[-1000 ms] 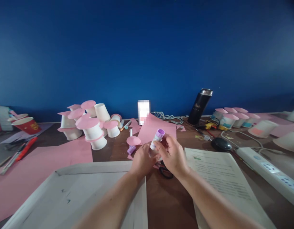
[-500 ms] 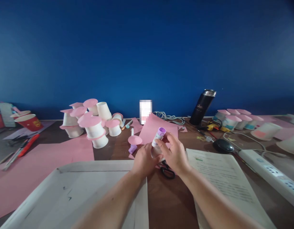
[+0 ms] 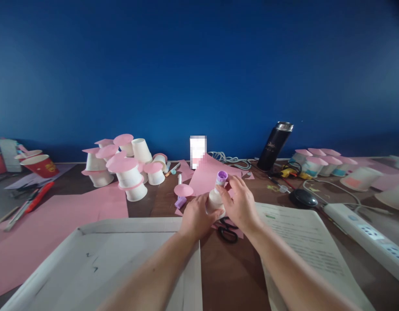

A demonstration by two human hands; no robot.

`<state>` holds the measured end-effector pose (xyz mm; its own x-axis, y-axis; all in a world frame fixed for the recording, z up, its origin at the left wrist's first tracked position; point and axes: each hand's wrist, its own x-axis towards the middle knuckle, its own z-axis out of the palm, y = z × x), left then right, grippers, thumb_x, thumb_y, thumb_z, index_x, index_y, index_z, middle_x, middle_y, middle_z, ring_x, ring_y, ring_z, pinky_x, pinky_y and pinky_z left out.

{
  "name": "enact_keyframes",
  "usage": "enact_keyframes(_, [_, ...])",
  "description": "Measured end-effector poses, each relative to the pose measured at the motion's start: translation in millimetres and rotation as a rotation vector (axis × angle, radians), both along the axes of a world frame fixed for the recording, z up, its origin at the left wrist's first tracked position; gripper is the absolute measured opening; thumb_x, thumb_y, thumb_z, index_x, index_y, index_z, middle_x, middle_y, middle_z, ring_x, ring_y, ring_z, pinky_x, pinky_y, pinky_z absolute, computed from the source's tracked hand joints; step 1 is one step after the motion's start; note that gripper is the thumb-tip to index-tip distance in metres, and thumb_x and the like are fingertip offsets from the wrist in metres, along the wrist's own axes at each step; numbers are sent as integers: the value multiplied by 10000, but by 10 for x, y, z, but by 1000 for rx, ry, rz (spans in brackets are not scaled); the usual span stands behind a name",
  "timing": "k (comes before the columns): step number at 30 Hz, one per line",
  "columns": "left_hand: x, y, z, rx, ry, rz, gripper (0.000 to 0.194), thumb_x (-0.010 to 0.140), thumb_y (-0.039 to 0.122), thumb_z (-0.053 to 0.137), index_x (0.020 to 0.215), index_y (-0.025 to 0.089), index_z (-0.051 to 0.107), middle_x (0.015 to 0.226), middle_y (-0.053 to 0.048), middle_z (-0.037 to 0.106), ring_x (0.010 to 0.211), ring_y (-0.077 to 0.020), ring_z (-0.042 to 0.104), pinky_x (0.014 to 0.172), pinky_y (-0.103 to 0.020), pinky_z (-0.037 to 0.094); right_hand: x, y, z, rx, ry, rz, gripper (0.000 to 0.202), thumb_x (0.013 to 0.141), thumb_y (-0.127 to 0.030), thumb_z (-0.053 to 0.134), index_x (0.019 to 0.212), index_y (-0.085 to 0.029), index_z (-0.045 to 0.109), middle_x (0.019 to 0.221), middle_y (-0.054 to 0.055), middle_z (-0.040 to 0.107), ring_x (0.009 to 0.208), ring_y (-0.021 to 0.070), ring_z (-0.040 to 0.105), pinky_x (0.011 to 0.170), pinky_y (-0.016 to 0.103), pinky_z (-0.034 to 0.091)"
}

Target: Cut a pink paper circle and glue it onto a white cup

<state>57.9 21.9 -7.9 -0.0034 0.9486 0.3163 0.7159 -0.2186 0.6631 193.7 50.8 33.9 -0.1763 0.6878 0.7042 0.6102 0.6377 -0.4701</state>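
My left hand (image 3: 196, 217) is wrapped round an upturned white paper cup (image 3: 215, 201) at the middle of the table. Above the cup's base, my right hand (image 3: 240, 202) grips a glue stick (image 3: 221, 178) with a purple end pointing up. The stick's lower end meets the cup's top. Left of the hands lie a pink paper disc (image 3: 183, 190) and a purple cap (image 3: 180, 202). Black-handled scissors (image 3: 228, 233) rest just below the hands, their blades hidden.
White cups with pink discs (image 3: 124, 166) stand at the left, others (image 3: 316, 162) at the right. A black flask (image 3: 274, 147) leans at the back. A power strip (image 3: 364, 233), mouse (image 3: 303, 198), printed sheets (image 3: 303, 242) and red-handled cutter (image 3: 39, 198) lie around.
The glue stick in my right hand has moved slightly right and stands more upright. More of the cup's base shows. My left hand has barely moved.
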Motion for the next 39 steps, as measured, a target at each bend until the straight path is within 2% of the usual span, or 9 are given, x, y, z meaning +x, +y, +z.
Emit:
enact_keyframes(4, [19,-14,15,21,-6,6,331,713,341,672,1011,226,588,944,-27,677,868,-201,614,739,-308,444,31,-58,32,-10,-34,27,172,896,-280,479,1025,-195,555,933,83,600,866,222,566,760,343,459])
enact_keyframes(7, [16,-25,18,27,-6,15,332,708,332,679,1007,219,587,936,-28,676,855,-198,612,731,-307,443,53,-88,33,-69,-16,16,157,889,-315,495,949,-191,571,889,72,604,825,210,571,724,322,453])
enact_keyframes(11, [-5,-22,4,12,-18,0,375,699,378,687,1027,225,588,959,-31,672,869,-200,608,722,-306,451,108,-80,32,-209,169,-52,216,872,-391,516,916,-187,574,814,41,625,726,182,588,649,287,452])
enact_keyframes(14, [-12,-15,-6,7,-24,-9,374,705,392,682,1031,233,591,954,-28,671,878,-200,609,724,-302,455,135,-66,30,-191,259,-94,233,868,-405,518,915,-184,573,784,31,620,694,172,582,638,279,450])
enact_keyframes(17, [-12,-11,-8,9,-24,-12,378,700,377,685,1035,228,591,966,-35,670,885,-208,608,734,-310,456,107,-63,8,-130,160,-40,180,877,-358,514,903,-191,576,821,39,619,741,178,583,683,289,450])
enact_keyframes(21, [-10,-4,-10,2,-23,-10,359,695,334,676,1024,214,596,942,-41,670,857,-212,608,736,-323,452,28,-54,-44,-71,45,14,191,887,-317,501,1006,-194,586,913,66,629,835,202,593,746,306,459])
enact_keyframes(27, [-11,-1,-7,3,-32,-18,351,696,298,668,1031,230,588,966,-24,669,876,-201,600,745,-324,444,-6,-32,-78,-173,110,44,261,901,-366,478,1083,-212,582,964,74,673,852,215,639,743,315,479])
enact_keyframes(31, [-17,-12,5,4,-25,-32,344,716,318,656,1038,221,584,970,-40,664,885,-205,603,750,-319,445,-11,-54,-33,-216,64,77,234,903,-365,476,1022,-209,603,910,55,689,801,196,650,697,284,476])
enact_keyframes(39, [2,-24,2,29,6,-33,357,725,377,675,1032,221,581,953,-32,668,874,-203,606,752,-304,437,48,-90,66,-116,-110,6,186,888,-356,492,907,-198,589,805,53,641,786,208,601,669,296,431])
